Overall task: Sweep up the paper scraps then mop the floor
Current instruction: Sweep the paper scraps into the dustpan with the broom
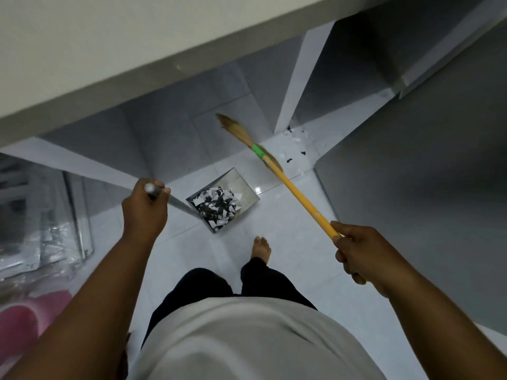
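At one o'clock from the grey metal dustpan (245, 185), loose black-and-white paper scraps (295, 144) lie cornered. Left hand (144, 213) grips the pan's handle, right hand (358, 249) grips the yellow straw broom (300, 200). Risk: tilting spills the heaped pan

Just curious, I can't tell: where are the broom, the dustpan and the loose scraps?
broom (301, 197): head view, on its yellow handle.
dustpan (236, 180): head view, on its bare metal tray.
loose scraps (295, 137): head view, on the floor pile.

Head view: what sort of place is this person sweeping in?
Probably an indoor room, home or office unclear: glossy white tiled floor, a long white counter on panel supports, and plastic-wrapped items stacked on the left.
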Tool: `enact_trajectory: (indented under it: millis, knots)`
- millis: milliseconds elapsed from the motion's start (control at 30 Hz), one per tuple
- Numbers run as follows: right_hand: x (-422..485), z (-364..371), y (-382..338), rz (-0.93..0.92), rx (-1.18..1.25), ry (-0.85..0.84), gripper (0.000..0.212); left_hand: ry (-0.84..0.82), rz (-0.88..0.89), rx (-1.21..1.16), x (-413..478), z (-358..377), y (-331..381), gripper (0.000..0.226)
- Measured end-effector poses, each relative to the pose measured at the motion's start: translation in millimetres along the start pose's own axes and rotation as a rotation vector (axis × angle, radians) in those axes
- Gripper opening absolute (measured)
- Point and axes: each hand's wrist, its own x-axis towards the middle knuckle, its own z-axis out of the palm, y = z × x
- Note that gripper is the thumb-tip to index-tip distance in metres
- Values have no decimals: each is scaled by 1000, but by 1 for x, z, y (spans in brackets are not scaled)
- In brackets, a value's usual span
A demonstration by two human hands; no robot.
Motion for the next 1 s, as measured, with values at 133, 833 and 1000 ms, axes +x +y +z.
enact_trajectory:
  millis: [133, 833, 1000]
  knots:
    - [17, -27, -24, 36, 68, 30, 21, -53, 48, -1, 31, 27, 49, 10]
    - [44, -2, -91, 272, 849, 222, 30, -511, 403, -29, 202, 178, 185, 10]
    - [77, -24, -117, 184, 868, 251, 28, -572, 474, 36, 217, 198, 208, 12]
